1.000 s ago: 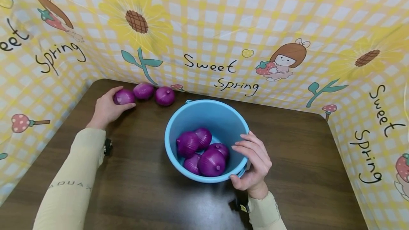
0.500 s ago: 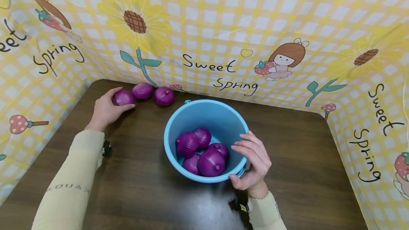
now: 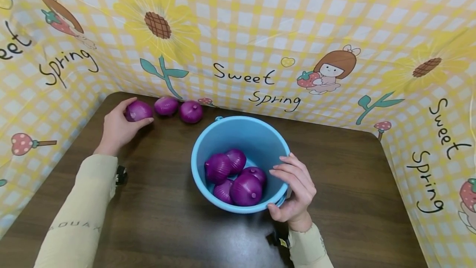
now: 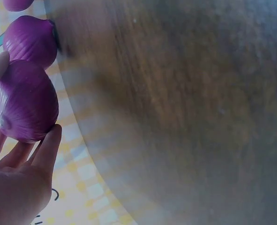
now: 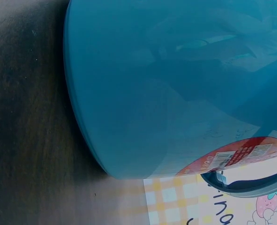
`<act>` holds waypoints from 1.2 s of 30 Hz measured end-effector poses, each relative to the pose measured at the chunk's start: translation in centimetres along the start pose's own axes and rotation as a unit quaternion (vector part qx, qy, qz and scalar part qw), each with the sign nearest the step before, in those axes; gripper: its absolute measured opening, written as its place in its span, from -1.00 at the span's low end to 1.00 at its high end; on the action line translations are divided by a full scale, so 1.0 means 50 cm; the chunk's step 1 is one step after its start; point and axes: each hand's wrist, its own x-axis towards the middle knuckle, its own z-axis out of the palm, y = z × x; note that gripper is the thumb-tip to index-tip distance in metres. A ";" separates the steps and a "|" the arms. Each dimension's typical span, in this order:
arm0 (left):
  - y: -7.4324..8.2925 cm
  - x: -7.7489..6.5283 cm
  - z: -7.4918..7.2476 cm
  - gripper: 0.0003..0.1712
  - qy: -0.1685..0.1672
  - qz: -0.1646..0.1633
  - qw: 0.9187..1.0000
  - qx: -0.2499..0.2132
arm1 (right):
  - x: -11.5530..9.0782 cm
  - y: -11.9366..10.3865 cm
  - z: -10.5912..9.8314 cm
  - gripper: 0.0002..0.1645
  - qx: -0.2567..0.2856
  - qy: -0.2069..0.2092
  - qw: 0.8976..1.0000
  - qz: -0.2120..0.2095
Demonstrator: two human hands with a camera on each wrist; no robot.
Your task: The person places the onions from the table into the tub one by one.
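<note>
My left hand (image 3: pixel 120 125) grips a purple onion (image 3: pixel 139 111) between thumb and fingers at the table's back left. In the left wrist view the same onion (image 4: pixel 25 101) shows, with the fingers below it and the thumb at its upper side. Two more onions (image 3: pixel 166 106) (image 3: pixel 191 112) lie just right of it. A blue bucket (image 3: pixel 239 120) with several onions (image 3: pixel 246 190) at its bottom stands mid-table. My right hand (image 3: pixel 297 185) holds the bucket's right rim, fingers over the edge inside and thumb at the front. The right wrist view shows the bucket's outer wall (image 5: pixel 152 103).
The dark wooden table (image 3: pixel 160 226) is enclosed at the back and sides by a yellow checked cloth (image 3: pixel 238 24). A red label (image 5: pixel 236 154) and a handle (image 5: pixel 250 187) are on the bucket's outside.
The left hand has drawn the onion slightly left, opening a gap to the onion beside it. My right hand and the bucket stay put.
</note>
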 end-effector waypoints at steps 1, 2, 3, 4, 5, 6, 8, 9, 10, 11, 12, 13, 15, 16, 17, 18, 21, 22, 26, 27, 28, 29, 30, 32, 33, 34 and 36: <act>0.002 -0.001 -0.001 -0.01 0.004 -0.001 1.000 -0.003 | 0.000 0.000 0.000 -0.24 0.001 0.000 1.000 -0.001; 0.004 -0.002 -0.001 -0.01 0.010 -0.002 1.000 -0.007 | 0.000 0.000 0.000 -0.24 0.002 0.000 1.000 -0.001; 0.006 -0.003 -0.001 -0.01 0.015 -0.002 1.000 -0.010 | 0.001 0.000 0.000 -0.24 0.003 0.001 1.000 -0.002; 0.008 -0.004 -0.001 -0.01 0.021 -0.003 1.000 -0.013 | 0.002 0.000 0.000 -0.24 0.003 0.001 1.000 -0.002; 0.011 -0.004 -0.001 -0.01 0.026 -0.001 1.000 -0.015 | 0.002 0.000 0.000 -0.24 0.004 0.001 1.000 -0.003; 0.014 -0.005 0.000 -0.02 0.032 0.001 0.999 -0.018 | 0.002 0.000 0.000 -0.24 0.004 0.001 1.000 -0.002; 0.021 -0.007 0.001 -0.03 0.044 0.010 0.999 -0.020 | 0.004 -0.001 0.000 -0.24 0.004 0.001 1.000 -0.002; 0.025 -0.008 0.001 -0.03 0.047 0.013 0.999 -0.021 | 0.005 -0.001 0.000 -0.24 0.004 0.000 1.000 -0.001; 0.029 -0.009 0.002 -0.03 0.051 0.017 0.998 -0.023 | 0.005 -0.001 0.000 -0.25 0.003 0.000 1.000 0.000; 0.033 -0.010 0.003 -0.04 0.055 0.020 0.998 -0.026 | 0.006 -0.002 0.000 -0.25 0.003 0.000 1.000 0.001; 0.037 -0.012 0.004 -0.04 0.058 0.024 0.998 -0.028 | 0.007 -0.003 0.000 -0.25 0.004 0.000 1.000 0.001; 0.041 -0.013 0.006 -0.05 0.061 0.027 0.997 -0.032 | 0.007 -0.003 0.000 -0.25 0.004 0.001 1.000 0.001; 0.049 -0.017 0.008 -0.06 0.067 0.034 0.997 -0.037 | 0.008 -0.005 0.001 -0.25 0.004 0.002 1.000 0.000; 0.053 -0.019 0.010 -0.06 0.069 0.038 0.996 -0.040 | 0.008 -0.005 0.001 -0.25 0.004 0.002 1.000 -0.001; 0.057 -0.020 0.011 -0.06 0.071 0.042 0.996 -0.044 | 0.009 -0.006 0.001 -0.25 0.004 0.003 1.000 -0.001; 0.061 -0.022 0.012 -0.06 0.073 0.045 0.995 -0.047 | 0.009 -0.006 0.002 -0.25 0.005 0.003 1.000 -0.002; 0.072 -0.026 0.016 -0.06 0.078 0.055 0.994 -0.053 | 0.009 -0.007 0.002 -0.25 0.005 0.003 1.000 -0.001; 0.076 -0.027 0.017 -0.06 0.078 0.057 0.994 -0.055 | 0.009 -0.007 0.002 -0.25 0.004 0.002 1.000 -0.001; 0.091 -0.033 0.021 -0.06 0.083 0.063 0.993 -0.062 | 0.009 -0.005 0.001 -0.25 0.003 0.002 1.000 -0.001; 0.095 -0.035 0.023 -0.07 0.084 0.064 0.992 -0.064 | 0.009 -0.005 0.001 -0.25 0.003 0.002 1.000 -0.001; 0.098 -0.038 0.024 -0.07 0.085 0.066 0.992 -0.066 | 0.010 -0.005 0.001 -0.25 0.003 0.003 1.000 0.000; 0.102 -0.041 0.025 -0.07 0.086 0.068 0.992 -0.069 | 0.010 -0.005 0.001 -0.25 0.003 0.004 1.000 -0.001; 0.106 -0.045 0.026 -0.07 0.088 0.070 0.991 -0.070 | 0.010 -0.005 0.001 -0.25 0.004 0.005 1.000 -0.002; 0.113 -0.051 0.028 -0.07 0.089 0.078 0.990 -0.074 | 0.010 -0.006 0.002 -0.25 0.005 0.005 1.000 -0.002; 0.118 -0.055 0.028 -0.07 0.089 0.084 0.990 -0.075 | 0.009 -0.006 0.002 -0.26 0.006 0.006 1.000 -0.002; 0.123 -0.059 0.028 -0.07 0.089 0.089 0.989 -0.076 | 0.009 -0.006 0.002 -0.26 0.007 0.006 1.000 -0.002; 0.132 -0.065 0.029 -0.07 0.090 0.102 0.988 -0.079 | 0.009 -0.006 0.002 -0.26 0.007 0.005 1.000 -0.002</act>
